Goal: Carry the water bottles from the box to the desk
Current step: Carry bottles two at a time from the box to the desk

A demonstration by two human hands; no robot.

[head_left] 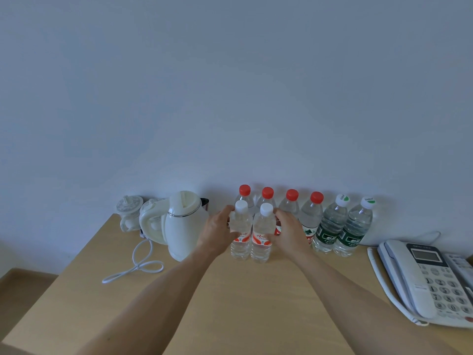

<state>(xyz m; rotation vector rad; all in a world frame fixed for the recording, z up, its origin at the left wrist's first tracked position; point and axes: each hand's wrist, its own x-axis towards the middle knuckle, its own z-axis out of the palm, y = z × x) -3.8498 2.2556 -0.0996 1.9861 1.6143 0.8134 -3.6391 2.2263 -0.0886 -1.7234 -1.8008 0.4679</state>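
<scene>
Just below frame centre, two white-capped bottles stand upright and touching on the desk (256,298): the left bottle (240,233) and the right bottle (261,234). My left hand (217,233) wraps one flank, my right hand (288,233) the other, fingers curled round each. Next, I judge, comes letting go. Six more line the wall behind.
</scene>
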